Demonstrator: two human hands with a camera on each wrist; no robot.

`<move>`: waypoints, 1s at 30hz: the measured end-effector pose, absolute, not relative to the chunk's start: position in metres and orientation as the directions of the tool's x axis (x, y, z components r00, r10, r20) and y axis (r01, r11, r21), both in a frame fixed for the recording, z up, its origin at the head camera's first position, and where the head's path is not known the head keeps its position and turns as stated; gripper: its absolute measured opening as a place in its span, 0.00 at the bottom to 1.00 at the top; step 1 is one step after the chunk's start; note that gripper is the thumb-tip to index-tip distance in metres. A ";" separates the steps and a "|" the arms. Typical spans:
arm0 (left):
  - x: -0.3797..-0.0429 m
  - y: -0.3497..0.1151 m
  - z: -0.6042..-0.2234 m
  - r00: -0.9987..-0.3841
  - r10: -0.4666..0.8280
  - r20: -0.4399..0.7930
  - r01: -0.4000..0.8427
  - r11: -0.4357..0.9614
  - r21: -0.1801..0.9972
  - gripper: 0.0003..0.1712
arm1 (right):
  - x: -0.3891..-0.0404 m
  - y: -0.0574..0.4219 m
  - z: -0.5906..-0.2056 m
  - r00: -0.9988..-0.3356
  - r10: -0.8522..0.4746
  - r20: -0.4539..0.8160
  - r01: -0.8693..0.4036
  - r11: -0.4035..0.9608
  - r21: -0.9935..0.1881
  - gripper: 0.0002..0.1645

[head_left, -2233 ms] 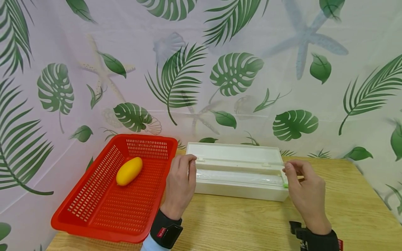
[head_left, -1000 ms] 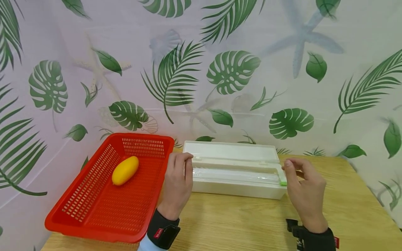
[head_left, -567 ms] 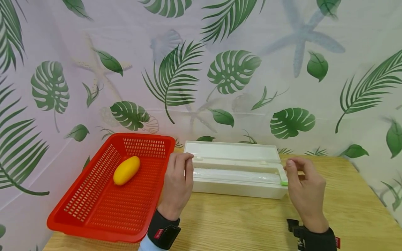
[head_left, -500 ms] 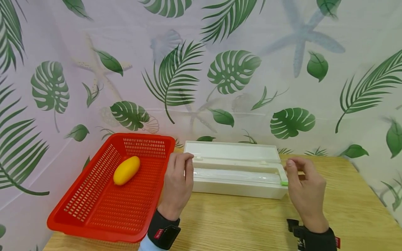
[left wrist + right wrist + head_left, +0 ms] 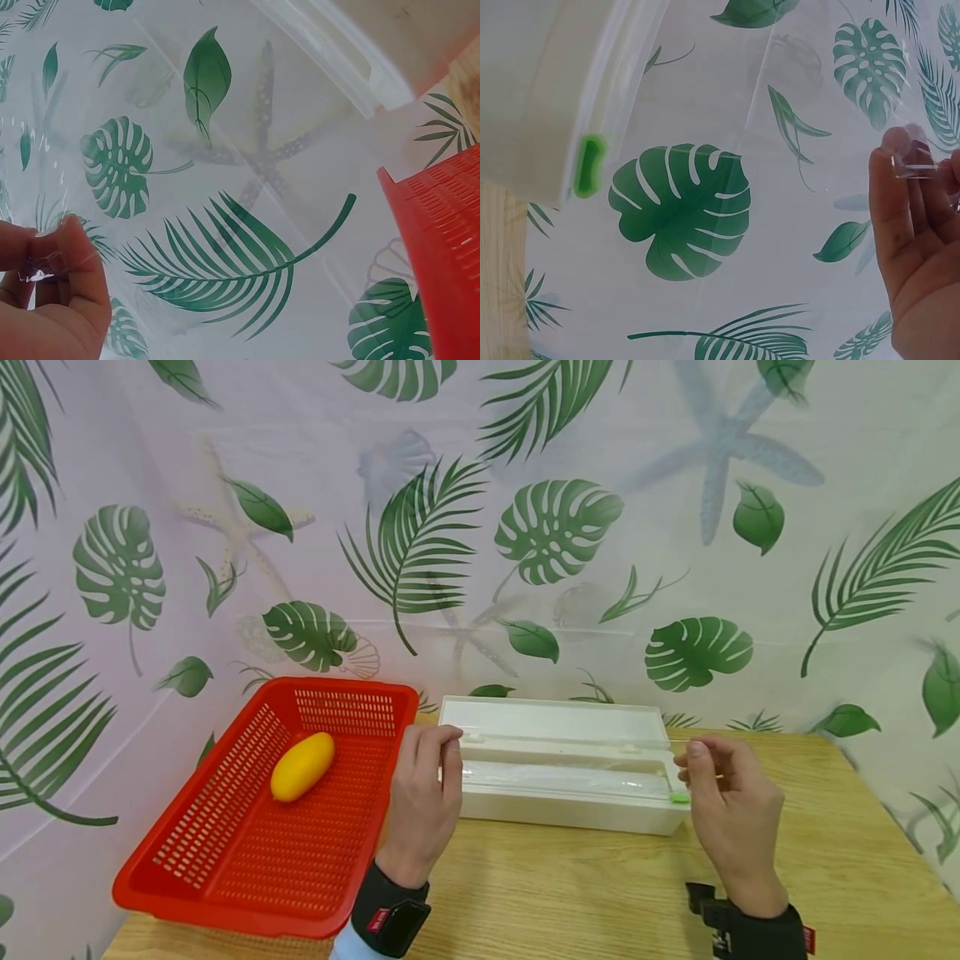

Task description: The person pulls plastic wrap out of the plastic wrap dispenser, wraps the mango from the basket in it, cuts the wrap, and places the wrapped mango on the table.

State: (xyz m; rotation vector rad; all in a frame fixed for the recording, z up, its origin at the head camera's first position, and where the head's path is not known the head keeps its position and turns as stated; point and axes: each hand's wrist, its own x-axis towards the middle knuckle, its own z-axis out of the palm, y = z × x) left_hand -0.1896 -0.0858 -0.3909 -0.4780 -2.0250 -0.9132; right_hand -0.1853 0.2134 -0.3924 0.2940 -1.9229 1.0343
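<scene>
A long white cling film box (image 5: 570, 815) stands on the table with its lid raised at the back, a clear roll (image 5: 562, 779) lying inside. My left hand (image 5: 426, 802) is at the box's left end, pinching one corner of the clear cling film (image 5: 43, 265) between thumb and fingers. At the right end, my right hand (image 5: 737, 822) pinches the opposite corner, its film bunched (image 5: 915, 166) at the fingertips. Between the hands the sheet stretches over the box, nearly invisible but for a thin edge line. A green slide cutter (image 5: 589, 166) sits at the box's right front.
To the left, a red plastic basket (image 5: 360, 893) holds a yellow oval fruit (image 5: 303, 767). Behind the wooden table (image 5: 570, 902) hangs a white cloth (image 5: 480, 510) printed with leaves and starfish, close to the box's back.
My right hand has shifted slightly to the right, its fingers turning a little while still pinching the film. The left hand, box and basket stay in place; the head view has shifted slightly.
</scene>
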 end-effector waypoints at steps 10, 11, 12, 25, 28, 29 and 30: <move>-0.188 -0.086 -0.388 -0.550 -0.005 0.835 0.624 0.662 0.415 0.06 | -0.186 0.213 -0.391 -0.553 0.187 0.812 -0.571 0.624 -0.533 0.07; -0.188 -0.086 -0.387 -0.549 -0.005 0.836 0.625 0.661 0.414 0.06 | -0.185 0.213 -0.391 -0.555 0.188 0.810 -0.565 0.630 -0.533 0.07; -0.188 -0.086 -0.387 -0.548 -0.005 0.837 0.626 0.661 0.414 0.06 | -0.185 0.212 -0.390 -0.561 0.190 0.806 -0.556 0.636 -0.536 0.07; -0.190 -0.088 -0.390 -0.545 -0.007 0.838 0.634 0.651 0.418 0.07 | -0.185 0.210 -0.392 -0.554 0.198 0.809 -0.565 0.624 -0.540 0.08; -0.191 -0.088 -0.391 -0.532 -0.010 0.847 0.638 0.653 0.408 0.07 | -0.186 0.210 -0.393 -0.539 0.195 0.819 -0.575 0.626 -0.527 0.07; -0.191 -0.088 -0.391 -0.528 -0.010 0.849 0.640 0.652 0.406 0.07 | -0.187 0.210 -0.393 -0.538 0.192 0.821 -0.576 0.628 -0.524 0.07; -0.191 -0.088 -0.391 -0.528 -0.010 0.849 0.640 0.653 0.406 0.07 | -0.186 0.210 -0.393 -0.538 0.192 0.821 -0.574 0.629 -0.523 0.07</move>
